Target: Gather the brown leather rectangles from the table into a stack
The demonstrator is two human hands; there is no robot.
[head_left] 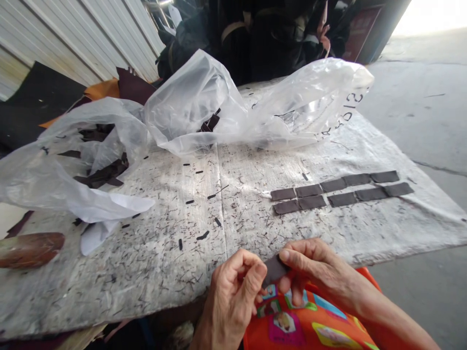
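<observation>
Light: bright diffuse daylight, entering beyond and right of the grip.
Glare: blown-out floor (430, 19) there; sheen on plastic bags (204, 102) beyond the grip.
Shadows: faint.
Edges: wide-angle bending.
Focus: dark strip (273, 269) sharp.

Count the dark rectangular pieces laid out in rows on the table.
10: five in the far row, five in the near row. An eleventh piece is pinched between the left hand and right hand; the plastic bags may hide more.

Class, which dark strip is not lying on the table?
The strip pinched between the left hand and right hand; the others lie flat in two rows on the table.
</observation>
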